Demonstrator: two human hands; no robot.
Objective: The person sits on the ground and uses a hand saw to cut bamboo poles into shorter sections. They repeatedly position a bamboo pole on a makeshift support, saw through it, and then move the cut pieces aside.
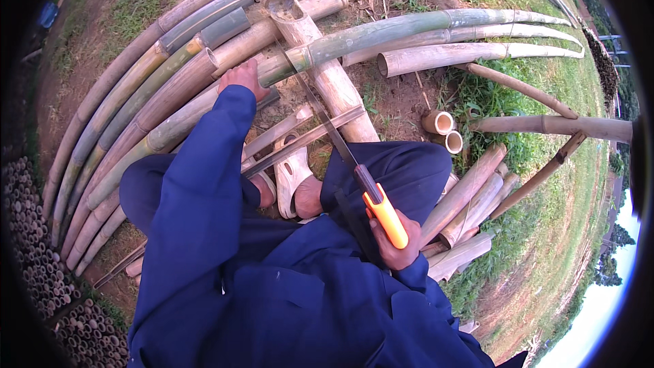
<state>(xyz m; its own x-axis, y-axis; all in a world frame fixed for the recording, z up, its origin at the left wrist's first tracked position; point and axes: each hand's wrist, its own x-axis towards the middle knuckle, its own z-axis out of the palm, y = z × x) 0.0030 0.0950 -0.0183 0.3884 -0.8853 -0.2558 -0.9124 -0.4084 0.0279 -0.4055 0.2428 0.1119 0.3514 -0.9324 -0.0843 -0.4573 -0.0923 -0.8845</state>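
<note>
A hand saw with an orange handle (388, 221) is in my right hand (400, 244), the fingers wrapped round the grip. Its long thin blade (327, 123) slants up and away to the left, its far part against a long green bamboo pole (368, 37). That pole lies across a thick pale log (334, 88) with a hollowed far end. Left of the blade, my left hand (244, 80) is closed over the pole and bears on it; its fingertips are partly hidden. How deep the blade sits in the bamboo cannot be made out.
Several bamboo poles (136, 95) lie side by side at the left. Two short cut tubes (437, 123) stand right of the log, near a forked pole prop (545, 125). Cut pieces (470, 197) lie by my right knee. Stacked tubes (34, 252) fill the lower left.
</note>
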